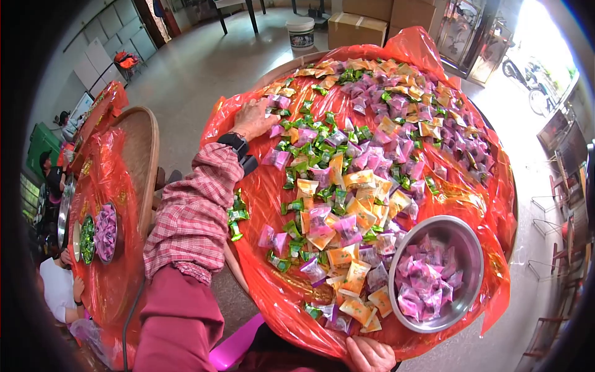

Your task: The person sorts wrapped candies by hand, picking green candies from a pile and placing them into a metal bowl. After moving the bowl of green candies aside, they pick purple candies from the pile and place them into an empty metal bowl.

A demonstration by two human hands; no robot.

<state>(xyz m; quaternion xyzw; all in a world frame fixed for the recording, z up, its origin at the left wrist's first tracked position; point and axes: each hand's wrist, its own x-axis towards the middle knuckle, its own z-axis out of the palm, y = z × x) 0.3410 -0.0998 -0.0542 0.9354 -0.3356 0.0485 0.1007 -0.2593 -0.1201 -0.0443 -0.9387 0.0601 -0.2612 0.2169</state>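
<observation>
My left hand (252, 119), with a dark band at the wrist, reaches to the left side of a round tray covered by a red plastic sheet (282, 304). Its fingers are bent around a small wrapped candy at the edge of the pile, partly hidden by the hand. At the near edge, my right hand (370, 356) is closed on the sheet's border. Pink, green and orange wrapped candies (359, 180) are spread over the sheet. A steel bowl (476, 260) of pink-wrapped candies stands on the sheet at the near right.
To the left is another tray (145, 142) with red plastic, a bowl of purple-wrapped candies (106, 232) and green ones (87, 239). A person (59, 288) sits there. A white bucket (300, 32) and cardboard boxes (356, 30) stand behind; chairs line the right.
</observation>
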